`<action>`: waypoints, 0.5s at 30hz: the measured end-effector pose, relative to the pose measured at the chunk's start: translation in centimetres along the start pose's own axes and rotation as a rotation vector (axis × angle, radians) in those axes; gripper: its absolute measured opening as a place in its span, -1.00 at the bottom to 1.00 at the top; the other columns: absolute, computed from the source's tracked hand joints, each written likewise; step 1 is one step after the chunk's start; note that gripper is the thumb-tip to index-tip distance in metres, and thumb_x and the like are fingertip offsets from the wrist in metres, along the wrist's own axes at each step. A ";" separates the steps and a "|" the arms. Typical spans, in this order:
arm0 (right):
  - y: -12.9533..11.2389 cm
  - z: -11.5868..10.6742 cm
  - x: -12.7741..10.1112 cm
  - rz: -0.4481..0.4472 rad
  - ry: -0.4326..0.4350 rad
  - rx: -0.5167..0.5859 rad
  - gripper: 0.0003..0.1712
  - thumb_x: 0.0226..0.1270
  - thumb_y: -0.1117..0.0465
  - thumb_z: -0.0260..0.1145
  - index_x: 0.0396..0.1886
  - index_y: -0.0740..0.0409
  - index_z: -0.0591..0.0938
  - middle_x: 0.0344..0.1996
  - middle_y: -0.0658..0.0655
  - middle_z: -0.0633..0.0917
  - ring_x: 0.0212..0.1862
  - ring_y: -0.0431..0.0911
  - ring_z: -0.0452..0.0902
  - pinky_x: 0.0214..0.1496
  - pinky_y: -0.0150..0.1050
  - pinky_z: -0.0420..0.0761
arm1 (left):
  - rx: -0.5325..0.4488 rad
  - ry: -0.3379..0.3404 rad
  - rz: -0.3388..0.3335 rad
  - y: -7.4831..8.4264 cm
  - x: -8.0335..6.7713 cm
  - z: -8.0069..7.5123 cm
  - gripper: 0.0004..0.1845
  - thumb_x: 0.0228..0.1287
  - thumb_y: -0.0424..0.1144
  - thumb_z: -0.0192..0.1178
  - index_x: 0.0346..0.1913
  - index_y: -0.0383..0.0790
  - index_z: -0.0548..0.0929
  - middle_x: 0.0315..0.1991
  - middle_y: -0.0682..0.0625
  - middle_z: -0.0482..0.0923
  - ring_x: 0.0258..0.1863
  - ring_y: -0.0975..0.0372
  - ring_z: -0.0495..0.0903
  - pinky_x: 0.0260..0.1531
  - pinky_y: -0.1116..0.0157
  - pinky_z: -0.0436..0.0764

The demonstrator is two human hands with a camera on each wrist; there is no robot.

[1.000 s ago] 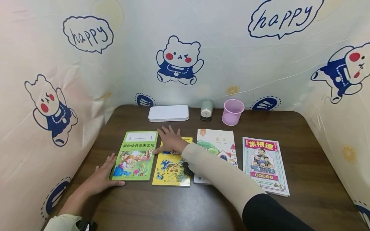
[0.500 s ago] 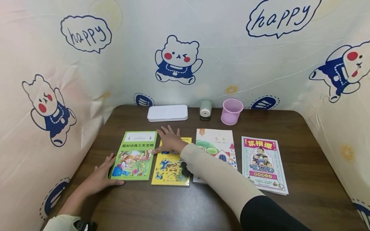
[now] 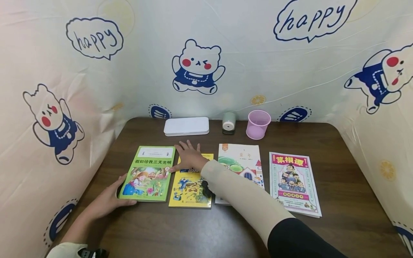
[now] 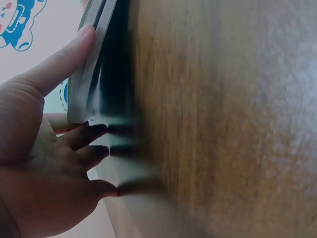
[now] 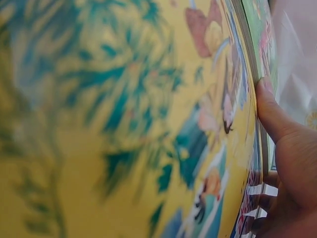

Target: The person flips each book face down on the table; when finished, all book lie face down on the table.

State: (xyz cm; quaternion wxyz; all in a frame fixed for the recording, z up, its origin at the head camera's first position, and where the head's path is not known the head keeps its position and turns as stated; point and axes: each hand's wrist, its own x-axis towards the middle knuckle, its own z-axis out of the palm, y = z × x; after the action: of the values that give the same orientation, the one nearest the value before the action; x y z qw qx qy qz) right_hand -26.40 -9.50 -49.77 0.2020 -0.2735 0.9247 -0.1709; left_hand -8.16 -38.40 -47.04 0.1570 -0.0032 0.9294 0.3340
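Four books lie in a row across the middle of the head view on the dark wooden surface (image 3: 226, 229). At lower left of that frame the left hand (image 3: 106, 201) has its fingers (image 4: 94, 131) slipped under the near left corner of the green book (image 3: 148, 173), with the thumb along its near edge; that corner is raised off the wood, as the left wrist view shows, so the hand grips the book. Left of centre, the right hand (image 3: 189, 157) lies flat, fingers spread and straight, on the top of the yellow book (image 3: 191, 190), its thumb tip touching the right edge of the green book. A white book (image 3: 242, 161) lies just right of the yellow one, partly under the right sleeve, and a red-titled book (image 3: 295, 182) lies further right. Along the far edge, at upper centre, stand a white case (image 3: 186, 126), a small grey-green sharpener (image 3: 228, 122) and a pink cup (image 3: 257, 124).
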 end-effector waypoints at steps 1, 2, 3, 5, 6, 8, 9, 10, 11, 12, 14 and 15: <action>0.0 0.0 0.0 0.000 0.000 0.000 0.36 0.07 -0.54 0.42 0.71 -0.23 -0.06 0.70 -0.03 -0.16 0.68 0.05 -0.46 0.56 0.41 -0.42 | -0.006 0.000 -0.001 0.1 0.0 -0.1 0.29 0.17 0.09 0.51 0.65 -0.37 -0.15 0.54 -0.59 -0.04 0.50 -0.44 0.04 0.31 -0.48 0.15; 0.0 0.1 0.1 0.001 0.001 -0.001 0.36 0.07 -0.54 0.42 0.71 -0.23 -0.06 0.70 -0.03 -0.16 0.68 0.05 -0.46 0.56 0.41 -0.42 | -0.010 0.000 0.004 0.2 -0.1 -0.1 0.28 0.19 0.09 0.51 0.65 -0.37 -0.16 0.54 -0.58 -0.01 0.48 -0.41 0.11 0.29 -0.45 0.22; 0.1 0.1 0.2 0.002 0.001 -0.003 0.36 0.07 -0.54 0.41 0.71 -0.23 -0.06 0.70 -0.03 -0.16 0.68 0.05 -0.46 0.56 0.41 -0.41 | -0.017 0.002 0.008 0.3 -0.1 -0.1 0.28 0.19 0.08 0.50 0.65 -0.38 -0.16 0.54 -0.57 0.01 0.46 -0.36 0.16 0.29 -0.43 0.26; 0.1 0.2 0.3 0.003 0.003 -0.006 0.36 0.07 -0.54 0.41 0.71 -0.23 -0.06 0.70 -0.03 -0.16 0.68 0.05 -0.46 0.57 0.40 -0.41 | -0.033 0.004 0.016 0.5 -0.1 -0.2 0.27 0.21 0.06 0.49 0.65 -0.40 -0.18 0.54 -0.55 0.03 0.42 -0.30 0.22 0.28 -0.39 0.30; 0.2 0.2 0.3 0.002 0.004 -0.007 0.36 0.07 -0.54 0.41 0.71 -0.23 -0.06 0.70 -0.03 -0.16 0.68 0.05 -0.45 0.57 0.40 -0.40 | -0.043 0.006 0.019 0.6 -0.1 -0.2 0.27 0.22 0.05 0.49 0.64 -0.40 -0.19 0.55 -0.54 0.02 0.42 -0.28 0.22 0.29 -0.38 0.29; 0.3 0.2 0.4 -0.001 0.005 -0.005 0.36 0.07 -0.54 0.41 0.71 -0.22 -0.06 0.70 -0.03 -0.16 0.68 0.05 -0.45 0.57 0.40 -0.41 | -0.062 0.008 0.024 0.7 -0.2 -0.2 0.27 0.22 0.03 0.50 0.64 -0.41 -0.20 0.56 -0.54 -0.01 0.43 -0.28 0.19 0.31 -0.38 0.26; 0.3 0.2 0.4 -0.002 0.005 -0.004 0.37 0.07 -0.54 0.41 0.71 -0.23 -0.06 0.70 -0.03 -0.17 0.68 0.05 -0.46 0.57 0.39 -0.41 | -0.073 0.010 0.027 0.8 -0.2 -0.2 0.28 0.22 0.01 0.50 0.64 -0.41 -0.21 0.57 -0.53 -0.03 0.44 -0.27 0.18 0.32 -0.38 0.25; 0.3 0.2 0.4 -0.004 0.004 -0.004 0.37 0.07 -0.54 0.41 0.71 -0.23 -0.07 0.70 -0.03 -0.17 0.68 0.04 -0.46 0.57 0.39 -0.41 | -0.084 0.012 0.029 0.8 -0.3 -0.2 0.28 0.21 0.00 0.51 0.64 -0.41 -0.22 0.58 -0.52 -0.06 0.46 -0.28 0.15 0.33 -0.39 0.22; 0.4 0.2 0.4 -0.006 0.002 -0.003 0.37 0.06 -0.54 0.41 0.71 -0.23 -0.07 0.70 -0.04 -0.17 0.68 0.04 -0.45 0.57 0.39 -0.41 | -0.098 0.014 0.032 0.9 -0.4 -0.3 0.28 0.21 -0.02 0.51 0.64 -0.40 -0.23 0.59 -0.51 -0.09 0.47 -0.28 0.12 0.34 -0.40 0.20; 0.4 0.2 0.4 -0.008 0.001 -0.003 0.37 0.06 -0.54 0.41 0.71 -0.23 -0.07 0.70 -0.04 -0.17 0.68 0.04 -0.45 0.57 0.39 -0.40 | -0.116 0.015 0.035 0.9 -0.4 -0.3 0.28 0.21 -0.03 0.51 0.64 -0.38 -0.24 0.60 -0.49 -0.11 0.49 -0.29 0.09 0.35 -0.40 0.17; 0.4 0.2 0.3 -0.009 -0.003 -0.008 0.38 0.06 -0.55 0.41 0.71 -0.24 -0.08 0.70 -0.05 -0.18 0.68 0.03 -0.45 0.58 0.38 -0.39 | -0.150 0.016 0.043 1.1 -0.6 -0.4 0.28 0.21 -0.07 0.52 0.65 -0.34 -0.26 0.62 -0.45 -0.17 0.53 -0.30 0.01 0.36 -0.42 0.10; 0.5 0.2 0.3 -0.010 -0.006 -0.010 0.38 0.06 -0.55 0.41 0.71 -0.24 -0.09 0.70 -0.05 -0.18 0.68 0.03 -0.45 0.58 0.38 -0.39 | -0.161 0.018 0.045 1.2 -0.6 -0.4 0.28 0.21 -0.08 0.52 0.66 -0.31 -0.27 0.63 -0.43 -0.20 0.55 -0.32 -0.03 0.36 -0.43 0.07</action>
State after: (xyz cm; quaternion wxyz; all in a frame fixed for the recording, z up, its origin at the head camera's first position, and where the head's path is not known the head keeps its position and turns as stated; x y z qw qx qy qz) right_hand -26.75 -9.34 -50.18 0.2023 -0.2795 0.9237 -0.1664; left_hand -7.80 -37.80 -45.83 0.1405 0.0023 0.9006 0.4113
